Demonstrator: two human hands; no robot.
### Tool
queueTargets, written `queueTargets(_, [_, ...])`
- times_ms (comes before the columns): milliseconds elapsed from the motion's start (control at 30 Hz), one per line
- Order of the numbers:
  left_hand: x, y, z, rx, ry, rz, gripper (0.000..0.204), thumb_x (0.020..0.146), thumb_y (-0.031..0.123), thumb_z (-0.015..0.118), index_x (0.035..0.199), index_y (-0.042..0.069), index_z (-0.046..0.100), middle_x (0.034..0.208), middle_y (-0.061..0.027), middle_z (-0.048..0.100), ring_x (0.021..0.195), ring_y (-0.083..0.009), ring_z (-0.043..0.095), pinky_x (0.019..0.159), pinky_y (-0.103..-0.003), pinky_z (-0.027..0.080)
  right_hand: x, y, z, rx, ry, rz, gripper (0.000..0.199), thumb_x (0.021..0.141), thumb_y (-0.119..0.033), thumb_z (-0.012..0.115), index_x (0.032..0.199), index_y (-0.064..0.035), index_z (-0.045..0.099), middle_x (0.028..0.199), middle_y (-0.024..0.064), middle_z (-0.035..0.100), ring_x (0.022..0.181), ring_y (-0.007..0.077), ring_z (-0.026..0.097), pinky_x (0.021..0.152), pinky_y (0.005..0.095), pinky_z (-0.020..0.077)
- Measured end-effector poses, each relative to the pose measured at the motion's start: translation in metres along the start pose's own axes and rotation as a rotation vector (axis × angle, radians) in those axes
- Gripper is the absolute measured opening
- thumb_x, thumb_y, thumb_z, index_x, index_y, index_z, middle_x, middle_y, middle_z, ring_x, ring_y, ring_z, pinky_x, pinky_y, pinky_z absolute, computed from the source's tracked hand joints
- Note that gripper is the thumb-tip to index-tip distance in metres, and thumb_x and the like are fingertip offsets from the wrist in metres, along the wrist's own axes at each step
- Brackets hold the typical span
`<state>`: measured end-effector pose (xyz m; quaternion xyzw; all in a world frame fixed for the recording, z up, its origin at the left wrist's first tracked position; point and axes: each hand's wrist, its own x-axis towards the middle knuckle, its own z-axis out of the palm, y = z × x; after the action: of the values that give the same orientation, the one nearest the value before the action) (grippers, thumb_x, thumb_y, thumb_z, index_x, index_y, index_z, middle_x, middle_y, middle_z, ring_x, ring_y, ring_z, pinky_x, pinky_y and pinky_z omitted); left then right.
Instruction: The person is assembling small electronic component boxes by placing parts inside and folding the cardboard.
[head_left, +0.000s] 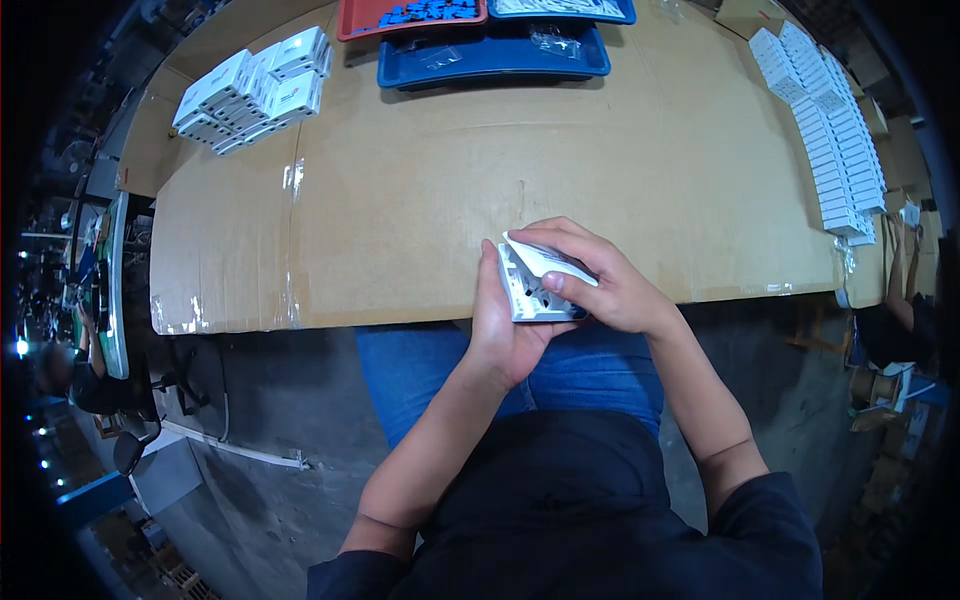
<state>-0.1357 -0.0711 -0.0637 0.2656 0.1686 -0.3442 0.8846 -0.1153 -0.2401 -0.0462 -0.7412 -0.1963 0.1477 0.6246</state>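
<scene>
My left hand [498, 335] is wrapped round a small white box-shaped plastic unit [514, 284], held above my lap at the table's near edge. Small dark parts show on its face. Over that face slants a thin white piece [538, 256], a cover or a folded leaflet; I cannot tell which. Its upper edge and side are pinched between the thumb and fingers of my right hand [612, 285]. The thin piece is tilted, with a gap between it and the unit on the left side. My right hand hides the unit's right part.
A cardboard-covered table [400, 210] spreads before me. White boxes [265, 85] are stacked at the far left, and long rows of white units [830, 150] at the right. At the back stand a red tray [355, 22] of blue parts and blue trays [395, 72]. People work at both sides.
</scene>
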Motion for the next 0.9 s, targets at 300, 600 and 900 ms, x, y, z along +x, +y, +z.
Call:
queueTargets(300, [0.004,0.005,-0.008,-0.002,0.017,-0.035,0.079,0.106,0.070,0.014,0.150,0.011,0.044,0.142,-0.0163,0.057,0.129,-0.0332,0.059,0.106,-0.061,0.047,0.009,0.007,-0.004,0.059,-0.068,0.080,0.053,0.095,-0.024,0.070,0.142,-0.0018,0.060,0.135,0.0122,0.061,0.126,0.0247,0.058,0.110,0.0373,0.0435])
queueTargets(600, [0.002,0.009,-0.006,-0.027,0.100,-0.074,0.077,0.106,0.070,0.019,0.151,0.013,0.043,0.145,-0.0169,0.053,0.133,-0.0352,0.055,0.105,-0.061,0.048,0.012,0.019,0.001,0.119,-0.028,0.085,0.049,0.097,-0.026,0.066,0.138,0.0000,0.064,0.130,0.0154,0.068,0.121,0.0247,0.063,0.108,0.0372,0.0478])
queueTargets(900, [0.011,0.010,-0.017,-0.061,0.072,-0.089,0.072,0.108,0.066,0.024,0.151,0.011,0.043,0.141,-0.0173,0.055,0.128,-0.0357,0.058,0.102,-0.059,0.051,0.012,0.022,0.000,0.133,-0.032,0.103,0.040,0.105,-0.025,0.062,0.137,-0.0020,0.067,0.128,0.0130,0.070,0.112,0.0193,0.065,0.098,0.0321,0.0518])
